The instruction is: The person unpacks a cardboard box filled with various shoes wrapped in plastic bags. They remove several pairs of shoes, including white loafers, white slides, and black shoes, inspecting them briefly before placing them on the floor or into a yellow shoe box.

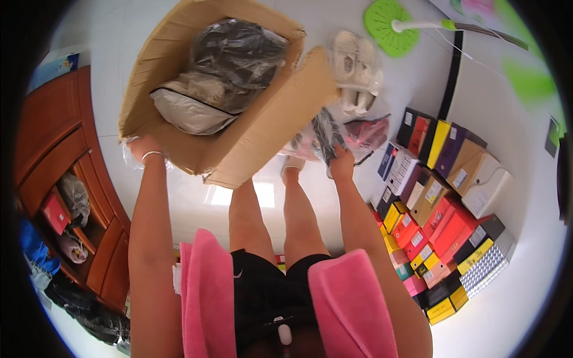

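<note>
A large open cardboard box [271, 134] stands tilted in front of me. Inside lie a dark bundle in clear plastic [239, 53] and a pale zip-edged plastic bag [191, 110]. My left hand [145, 147] is closed at the box's near left corner, with a crumpled clear plastic bag [132, 156] showing on both sides of it. To the right of the box, my right hand [341, 161] grips a dark item in clear plastic [326, 134]; its exact kind is unclear. Beside that hand, on the floor, lies a clear bag with something pinkish-red inside [369, 132].
White shoes in clear plastic [355, 62] lie right of the box. Stacked shoe boxes [439, 209] line the right wall. A green mop head [392, 27] rests at the far right. A reddish wooden cabinet [65, 137] with open shelves stands on the left.
</note>
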Available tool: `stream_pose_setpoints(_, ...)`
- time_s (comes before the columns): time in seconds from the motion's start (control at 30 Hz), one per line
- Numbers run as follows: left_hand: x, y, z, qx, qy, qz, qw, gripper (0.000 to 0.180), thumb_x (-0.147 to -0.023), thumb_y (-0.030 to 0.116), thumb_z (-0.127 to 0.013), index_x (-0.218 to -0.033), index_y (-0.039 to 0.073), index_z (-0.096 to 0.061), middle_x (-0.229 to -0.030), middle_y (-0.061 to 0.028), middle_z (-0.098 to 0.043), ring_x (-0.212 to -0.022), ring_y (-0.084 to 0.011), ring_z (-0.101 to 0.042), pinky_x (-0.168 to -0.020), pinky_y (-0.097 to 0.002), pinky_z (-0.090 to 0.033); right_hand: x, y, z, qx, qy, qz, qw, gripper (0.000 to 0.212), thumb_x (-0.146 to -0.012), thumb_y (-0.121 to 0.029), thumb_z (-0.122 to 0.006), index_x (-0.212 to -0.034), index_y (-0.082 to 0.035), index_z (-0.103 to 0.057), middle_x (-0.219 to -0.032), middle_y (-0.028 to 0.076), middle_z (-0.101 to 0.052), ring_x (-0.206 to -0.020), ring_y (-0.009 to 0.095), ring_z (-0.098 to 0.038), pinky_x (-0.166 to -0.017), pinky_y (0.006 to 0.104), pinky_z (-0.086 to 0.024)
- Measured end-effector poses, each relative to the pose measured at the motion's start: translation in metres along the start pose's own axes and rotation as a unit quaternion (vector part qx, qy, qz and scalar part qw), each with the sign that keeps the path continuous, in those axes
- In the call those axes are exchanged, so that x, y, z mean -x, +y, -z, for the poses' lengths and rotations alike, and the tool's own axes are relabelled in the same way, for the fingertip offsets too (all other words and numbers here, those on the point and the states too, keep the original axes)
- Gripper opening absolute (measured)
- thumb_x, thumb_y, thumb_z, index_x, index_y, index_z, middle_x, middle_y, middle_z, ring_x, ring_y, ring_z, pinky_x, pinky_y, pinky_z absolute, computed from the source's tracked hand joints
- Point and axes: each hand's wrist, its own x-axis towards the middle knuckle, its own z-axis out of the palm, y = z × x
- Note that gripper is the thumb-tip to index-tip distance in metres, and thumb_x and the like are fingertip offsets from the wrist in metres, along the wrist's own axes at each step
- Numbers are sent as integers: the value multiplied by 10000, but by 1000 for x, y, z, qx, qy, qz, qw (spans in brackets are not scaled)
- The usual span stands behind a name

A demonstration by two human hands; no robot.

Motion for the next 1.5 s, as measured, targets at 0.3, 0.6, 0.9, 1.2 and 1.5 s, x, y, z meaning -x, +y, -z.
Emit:
stream_pose_setpoints(0.3, 4, -15, -20, 428, 39, 200, 881, 379, -827, 86, -534, -1122, -80, -362, -1008, -303, -621, -891, -422, -646, -763, -446, -533, -17, -110, 63, -369, 133, -81, 916, 304, -829, 38, -548, -1125, 7, -612, -1106, 131, -629, -957, 181, -621, -808, 281, -485)
stream_pose_setpoints(0.6, 34, -2, 62, 527, 1, 226, 820, 339, -805, 67, -554, -1057, -84, -384, -986, -312, -602, -910, -430, -627, -786, -456, -528, -146, -311, 22, 102, -82, 283, 950, 414, -801, -123, -665, -1174, 25, -561, -1386, 209, -424, -1179, 390, -506, -990, 462, -429)
stream_pose_setpoints(0.9, 37, 6, 73, 554, 14, 229, 800, 358, -775, 66, -565, -1054, -95, -407, -985, -311, -587, -945, -443, -592, -832, -457, -498, -202, -292, -50, 303, -286, 67, 907, 395, -900, -139, -476, -1279, -35, -516, -1269, 208, -555, -1165, 364, -545, -926, 455, -474)
stream_pose_setpoints(1.2, 38, -2, 74, 604, 2, 233, 762, 410, -754, 41, -587, -1090, -103, -400, -1030, -299, -565, -1042, -430, -519, -926, -455, -419, -204, -299, -42, 359, -192, 132, 904, 260, -874, -177, -501, -976, -77, -717, -1101, 149, -666, -1009, 327, -643, -805, 423, -529)
stream_pose_setpoints(1.5, 36, 13, 87, 618, -5, 211, 758, 402, -751, 38, -587, -1069, -107, -388, -1029, -285, -555, -1041, -415, -500, -935, -448, -401, -296, -209, -40, 39, -87, 55, 994, 196, -833, -214, -551, -791, -46, -641, -769, 125, -648, -638, 297, -618, -538, 391, -477)
